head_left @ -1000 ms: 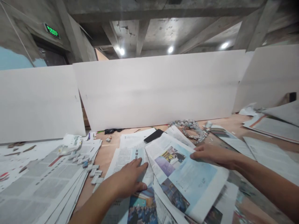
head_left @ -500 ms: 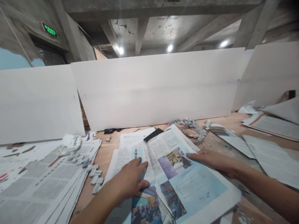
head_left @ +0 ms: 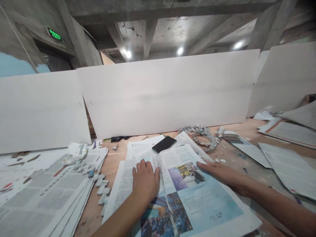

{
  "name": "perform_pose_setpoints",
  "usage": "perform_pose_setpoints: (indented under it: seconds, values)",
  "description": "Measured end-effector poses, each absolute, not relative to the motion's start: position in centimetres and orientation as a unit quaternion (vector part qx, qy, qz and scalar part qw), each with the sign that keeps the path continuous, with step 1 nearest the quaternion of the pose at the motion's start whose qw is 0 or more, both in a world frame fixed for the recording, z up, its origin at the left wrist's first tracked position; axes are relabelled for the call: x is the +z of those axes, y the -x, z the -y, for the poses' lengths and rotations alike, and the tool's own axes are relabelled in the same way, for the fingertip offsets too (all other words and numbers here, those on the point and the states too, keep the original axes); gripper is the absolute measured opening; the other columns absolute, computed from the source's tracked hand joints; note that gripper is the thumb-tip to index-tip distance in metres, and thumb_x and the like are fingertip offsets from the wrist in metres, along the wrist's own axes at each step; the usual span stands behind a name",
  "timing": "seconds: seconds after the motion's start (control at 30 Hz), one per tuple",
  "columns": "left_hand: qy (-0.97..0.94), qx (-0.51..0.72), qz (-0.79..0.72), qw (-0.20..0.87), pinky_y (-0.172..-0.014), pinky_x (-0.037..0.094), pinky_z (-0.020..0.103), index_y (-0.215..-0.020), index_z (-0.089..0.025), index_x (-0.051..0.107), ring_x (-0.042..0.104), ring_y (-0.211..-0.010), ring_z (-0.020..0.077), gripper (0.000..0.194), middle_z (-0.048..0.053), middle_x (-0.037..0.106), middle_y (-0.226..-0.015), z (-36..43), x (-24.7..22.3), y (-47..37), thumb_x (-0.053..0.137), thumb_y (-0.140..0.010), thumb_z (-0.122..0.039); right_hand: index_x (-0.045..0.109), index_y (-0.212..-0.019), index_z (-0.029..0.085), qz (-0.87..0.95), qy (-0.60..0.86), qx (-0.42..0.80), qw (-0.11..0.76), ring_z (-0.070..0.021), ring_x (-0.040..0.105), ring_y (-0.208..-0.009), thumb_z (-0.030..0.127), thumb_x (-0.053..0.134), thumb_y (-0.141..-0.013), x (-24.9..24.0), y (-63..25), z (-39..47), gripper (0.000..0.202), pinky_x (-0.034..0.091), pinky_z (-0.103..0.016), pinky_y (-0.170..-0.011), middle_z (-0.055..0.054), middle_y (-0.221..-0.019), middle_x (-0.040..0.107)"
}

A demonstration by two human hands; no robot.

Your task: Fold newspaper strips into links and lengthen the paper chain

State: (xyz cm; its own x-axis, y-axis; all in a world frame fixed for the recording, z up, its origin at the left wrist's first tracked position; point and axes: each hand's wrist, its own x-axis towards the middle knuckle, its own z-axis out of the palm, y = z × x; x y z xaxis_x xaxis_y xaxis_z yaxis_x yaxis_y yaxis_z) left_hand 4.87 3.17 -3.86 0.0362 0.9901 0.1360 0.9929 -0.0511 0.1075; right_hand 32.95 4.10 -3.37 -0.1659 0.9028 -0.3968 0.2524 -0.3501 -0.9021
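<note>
A newspaper sheet (head_left: 209,197) with blue areas and photos lies in the middle of the table, split by a ragged tear or gap running toward me. My left hand (head_left: 146,180) rests on the paper left of this line, fingers slightly spread. At the sheet's right edge is my right hand (head_left: 219,174), its thumb on top of the paper and the other fingers at or under the edge, partly hidden. A black phone (head_left: 164,144) lies on the papers beyond my hands.
Stacked newspapers (head_left: 61,194), a folded-paper chain (head_left: 101,187) and a crumpled white bag (head_left: 76,153) are at the left. A coiled paper chain (head_left: 204,136) lies behind. More papers (head_left: 291,168) lie right. White panels (head_left: 168,95) stand along the back.
The right part of the sheet has shifted toward me and slightly right, uncovering more of the phone. My left hand has turned, its fingers now pointing forward.
</note>
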Motion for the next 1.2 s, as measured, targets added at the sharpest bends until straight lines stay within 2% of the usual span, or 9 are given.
perform_pose_setpoints:
  seconds: [0.13,0.23,0.37,0.43,0.5,0.6,0.83,0.97,1.2]
  values:
    - [0.720,-0.115,0.683,0.034,-0.108,0.028,0.055,-0.122,-0.010,0.057,0.047,-0.123,0.0350,0.045,0.020,0.054,-0.130,-3.2,-5.5,-4.9,0.033,-0.098,-0.038,0.077,-0.093,0.021,0.548,0.571,0.550,0.267,-0.0344,0.067,-0.106,0.057,0.063,-0.081,-3.7,-32.6,-4.0,0.040,0.058,-0.039,-0.082,-0.009,-0.118,0.071]
    - [0.721,-0.096,0.686,0.018,-0.115,0.019,0.055,-0.145,-0.008,0.038,0.032,-0.140,0.0340,0.056,0.021,0.038,-0.152,-3.5,-6.5,-4.9,0.029,-0.099,-0.038,0.079,-0.076,0.019,0.606,0.585,0.472,0.261,-0.0389,0.057,-0.121,0.059,0.063,-0.080,-3.9,-32.9,-4.1,0.042,0.053,-0.041,-0.093,-0.010,-0.126,0.067]
    - [0.725,-0.063,0.686,-0.003,-0.118,0.014,0.055,-0.152,-0.011,0.028,0.021,-0.147,0.0318,0.062,0.017,0.027,-0.159,-4.0,-7.1,-4.8,0.023,-0.099,-0.043,0.079,-0.074,0.020,0.632,0.606,0.420,0.237,-0.0399,0.046,-0.132,0.060,0.065,-0.076,-4.5,-33.5,-4.6,0.042,0.047,-0.041,-0.101,-0.011,-0.127,0.066]
    - [0.726,-0.058,0.685,-0.002,-0.118,0.014,0.054,-0.153,-0.012,0.028,0.020,-0.147,0.0313,0.062,0.017,0.026,-0.159,-4.2,-7.2,-4.8,0.021,-0.099,-0.043,0.078,-0.074,0.020,0.615,0.613,0.443,0.223,-0.0403,0.056,-0.122,0.061,0.063,-0.077,-5.0,-33.8,-4.8,0.044,0.053,-0.041,-0.091,-0.012,-0.121,0.069]
    - [0.726,-0.057,0.685,-0.001,-0.118,0.014,0.054,-0.153,-0.012,0.028,0.020,-0.148,0.0313,0.063,0.017,0.026,-0.159,-4.2,-7.2,-4.8,0.021,-0.099,-0.044,0.077,-0.075,0.020,0.589,0.614,0.479,0.215,-0.0388,0.069,-0.099,0.063,0.060,-0.080,-5.4,-34.3,-4.9,0.046,0.057,-0.040,-0.077,-0.013,-0.105,0.075]
    - [0.726,-0.056,0.685,0.001,-0.118,0.015,0.054,-0.153,-0.012,0.028,0.020,-0.148,0.0312,0.063,0.016,0.025,-0.159,-4.2,-7.2,-4.8,0.022,-0.099,-0.043,0.076,-0.078,0.021,0.557,0.617,0.510,0.222,-0.0335,0.073,-0.076,0.063,0.058,-0.080,-5.8,-35.1,-5.0,0.046,0.057,-0.037,-0.066,-0.011,-0.084,0.078]
    - [0.725,-0.057,0.687,-0.007,-0.118,0.014,0.055,-0.153,-0.013,0.028,0.019,-0.148,0.0315,0.063,0.016,0.025,-0.160,-4.1,-6.9,-4.9,0.022,-0.099,-0.044,0.075,-0.071,0.022,0.481,0.623,0.575,0.222,-0.0317,0.073,-0.070,0.058,0.063,-0.079,-4.6,-34.8,-4.4,0.039,0.057,-0.037,-0.061,-0.013,-0.077,0.078]
    - [0.726,-0.058,0.685,-0.019,-0.118,0.014,0.055,-0.153,-0.012,0.028,0.017,-0.148,0.0317,0.064,0.016,0.023,-0.160,-4.0,-6.8,-4.8,0.020,-0.099,-0.045,0.075,-0.076,0.021,0.439,0.614,0.609,0.246,-0.0318,0.074,-0.074,0.056,0.065,-0.080,-3.3,-33.9,-3.9,0.036,0.059,-0.037,-0.066,-0.013,-0.082,0.078]
    - [0.725,-0.070,0.685,-0.012,-0.118,0.013,0.055,-0.153,-0.014,0.029,0.018,-0.148,0.0313,0.063,0.015,0.025,-0.160,-4.1,-7.1,-4.7,0.021,-0.099,-0.045,0.072,-0.092,0.017,0.411,0.574,0.646,0.289,-0.0258,0.074,-0.071,0.054,0.066,-0.083,-2.9,-33.6,-3.6,0.039,0.059,-0.031,-0.063,-0.012,-0.085,0.078]
